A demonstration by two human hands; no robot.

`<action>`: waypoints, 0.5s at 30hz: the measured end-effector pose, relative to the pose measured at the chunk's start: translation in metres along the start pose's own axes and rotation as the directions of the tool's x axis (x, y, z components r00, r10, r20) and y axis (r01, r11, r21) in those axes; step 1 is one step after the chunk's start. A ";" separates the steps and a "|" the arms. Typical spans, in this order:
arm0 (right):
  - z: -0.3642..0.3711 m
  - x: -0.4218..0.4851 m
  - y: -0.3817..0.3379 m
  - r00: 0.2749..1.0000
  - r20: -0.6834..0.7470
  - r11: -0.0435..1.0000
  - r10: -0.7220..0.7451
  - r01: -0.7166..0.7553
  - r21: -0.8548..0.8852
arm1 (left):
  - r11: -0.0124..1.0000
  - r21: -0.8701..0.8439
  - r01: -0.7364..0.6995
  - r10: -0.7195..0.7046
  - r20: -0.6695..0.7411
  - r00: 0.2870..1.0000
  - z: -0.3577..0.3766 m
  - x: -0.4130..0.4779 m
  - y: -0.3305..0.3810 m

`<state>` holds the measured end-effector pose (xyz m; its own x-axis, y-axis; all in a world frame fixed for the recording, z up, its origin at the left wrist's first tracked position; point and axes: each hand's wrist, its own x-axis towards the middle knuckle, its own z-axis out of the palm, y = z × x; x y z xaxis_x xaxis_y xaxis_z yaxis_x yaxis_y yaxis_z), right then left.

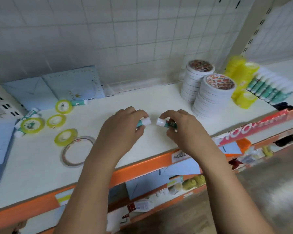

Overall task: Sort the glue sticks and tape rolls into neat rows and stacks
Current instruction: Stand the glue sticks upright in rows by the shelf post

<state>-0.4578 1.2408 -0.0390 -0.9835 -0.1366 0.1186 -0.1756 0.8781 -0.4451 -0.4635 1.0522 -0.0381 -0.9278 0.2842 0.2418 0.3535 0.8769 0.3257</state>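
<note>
My left hand (pixel 120 127) grips a teal glue stick (pixel 145 122) with a white cap pointing right. My right hand (pixel 181 127) grips another teal glue stick (pixel 161 122), its white cap pointing left; the two caps nearly meet above the white shelf (pixel 142 102). Several yellow-green tape rolls (pixel 56 120) and a large clear tape ring (pixel 78 150) lie loose at the left, with loose glue sticks (pixel 30 114) among them. At the right stand two stacks of white tape rolls (pixel 210 98), stacked yellow rolls (pixel 243 85) and a row of glue sticks (pixel 267 89).
Blue envelopes (pixel 46 88) lean at the back left, and a clear plastic divider (pixel 125 87) lies against the wire grid wall. The shelf's orange front edge (pixel 142 168) carries price tags. A lower shelf holds envelopes and small goods.
</note>
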 end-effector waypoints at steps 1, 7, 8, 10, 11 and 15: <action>-0.009 -0.004 0.015 1.000 -0.006 1.000 0.012 -0.012 -0.005 | 1.000 -0.001 -0.022 0.022 0.005 1.000 0.007 0.006 0.015; -0.069 -0.032 0.120 0.997 0.019 0.996 0.072 -0.070 -0.052 | 0.993 -0.022 -0.113 0.114 0.058 0.992 0.052 0.043 0.123; -0.079 -0.036 0.139 0.996 0.021 0.995 0.085 -0.084 -0.059 | 0.991 -0.027 -0.130 0.131 0.070 0.989 0.061 0.049 0.142; -0.098 -0.044 0.178 0.994 0.004 0.992 0.113 -0.113 -0.063 | 0.986 -0.037 -0.162 0.165 0.089 0.982 0.079 0.064 0.176; -0.106 -0.047 0.196 0.992 -0.007 0.990 0.126 -0.126 -0.066 | 0.984 -0.039 -0.174 0.177 0.099 0.979 0.088 0.072 0.192; -0.135 -0.055 0.259 0.984 -0.026 0.980 0.177 -0.178 -0.087 | 0.979 -0.057 -0.195 0.200 0.111 0.974 0.120 0.102 0.249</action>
<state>-0.4429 1.5379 -0.0415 -0.9976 0.0327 0.0609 0.0071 0.9248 -0.3803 -0.4849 1.3459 -0.0425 -0.8458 0.4949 0.1992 0.5335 0.7815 0.3236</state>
